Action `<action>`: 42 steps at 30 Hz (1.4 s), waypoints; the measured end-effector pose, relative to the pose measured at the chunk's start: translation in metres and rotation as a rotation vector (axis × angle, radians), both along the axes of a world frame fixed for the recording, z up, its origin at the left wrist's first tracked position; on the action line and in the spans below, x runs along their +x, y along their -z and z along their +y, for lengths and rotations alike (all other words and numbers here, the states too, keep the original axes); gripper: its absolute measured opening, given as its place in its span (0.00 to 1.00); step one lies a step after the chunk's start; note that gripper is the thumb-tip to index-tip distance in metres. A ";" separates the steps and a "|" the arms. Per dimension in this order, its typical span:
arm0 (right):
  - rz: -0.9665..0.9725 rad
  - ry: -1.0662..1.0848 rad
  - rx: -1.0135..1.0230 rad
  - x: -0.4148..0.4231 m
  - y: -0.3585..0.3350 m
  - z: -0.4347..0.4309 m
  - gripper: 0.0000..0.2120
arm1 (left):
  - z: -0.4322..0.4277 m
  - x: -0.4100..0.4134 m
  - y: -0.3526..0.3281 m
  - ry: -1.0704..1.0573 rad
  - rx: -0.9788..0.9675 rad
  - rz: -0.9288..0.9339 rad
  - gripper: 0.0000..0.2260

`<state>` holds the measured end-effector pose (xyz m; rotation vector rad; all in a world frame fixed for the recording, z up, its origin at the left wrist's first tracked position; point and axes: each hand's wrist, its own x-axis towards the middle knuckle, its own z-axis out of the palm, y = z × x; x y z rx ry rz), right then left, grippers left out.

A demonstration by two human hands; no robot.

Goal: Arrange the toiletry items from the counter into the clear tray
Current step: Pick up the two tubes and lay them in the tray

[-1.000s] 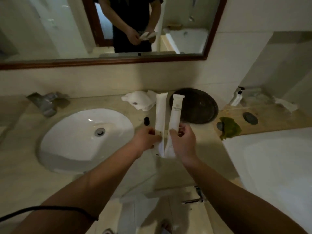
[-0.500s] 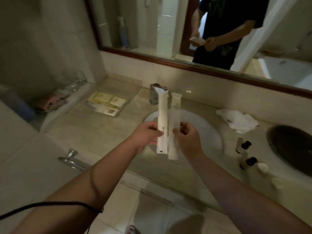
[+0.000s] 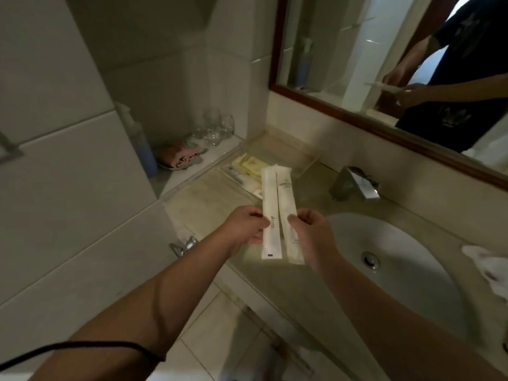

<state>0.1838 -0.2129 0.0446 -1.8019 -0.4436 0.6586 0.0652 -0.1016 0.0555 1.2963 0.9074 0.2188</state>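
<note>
Risk of dropping: left hand (image 3: 244, 229) and right hand (image 3: 310, 232) each pinch one white packet (image 3: 268, 210) near its lower half — the long upper ends hang free above the counter (image 3: 209, 193), short of the clear tray (image 3: 308, 163). Yellow sachets (image 3: 248, 165) already crowd the tray; faucet (image 3: 357, 184) and sink (image 3: 406, 259) lie just beside — a slip could land a packet there.

Counts around the clear tray (image 3: 308, 163)

Two long white sachets (image 3: 277, 213) are held just in front of the tray; inside it lie perhaps four small packets (image 3: 247, 166); left of it, three glasses (image 3: 214, 127) stand.
</note>
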 end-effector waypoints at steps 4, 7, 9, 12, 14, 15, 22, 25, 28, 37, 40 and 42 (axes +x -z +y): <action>0.027 -0.090 -0.028 0.014 0.012 0.034 0.05 | 0.032 0.013 0.005 -0.012 0.022 0.048 0.07; 0.117 -0.135 -0.010 0.034 0.018 0.059 0.07 | 0.056 0.031 0.009 -0.002 0.051 0.082 0.08; 0.186 -0.153 0.022 0.047 0.018 0.074 0.06 | 0.074 0.042 0.010 0.016 0.071 0.114 0.09; 0.225 -0.158 0.055 0.072 0.021 0.095 0.07 | 0.100 0.062 0.008 -0.007 0.112 0.118 0.09; 0.216 -0.139 0.024 0.086 0.025 0.106 0.10 | 0.112 0.069 0.006 -0.034 0.183 0.148 0.09; 0.207 -0.135 -0.002 0.091 0.026 0.112 0.11 | 0.119 0.073 0.006 -0.047 0.223 0.156 0.09; 0.220 -0.052 -0.018 0.109 0.027 0.149 0.10 | 0.167 0.095 0.018 -0.013 0.283 0.036 0.04; 0.185 -0.024 -0.058 0.112 0.021 0.165 0.08 | 0.185 0.102 0.025 -0.050 0.156 -0.054 0.07; 0.237 -0.035 -0.072 0.111 0.021 0.181 0.07 | 0.203 0.106 0.036 -0.150 -0.001 -0.116 0.08; 0.272 0.006 -0.162 0.123 0.033 0.216 0.11 | 0.249 0.123 0.065 -0.180 -0.006 -0.074 0.13; 0.262 0.008 -0.188 0.129 0.036 0.224 0.13 | 0.256 0.126 0.073 -0.208 -0.027 -0.060 0.15; 0.254 -0.006 -0.199 0.134 0.039 0.230 0.13 | 0.262 0.131 0.079 -0.227 -0.027 -0.039 0.15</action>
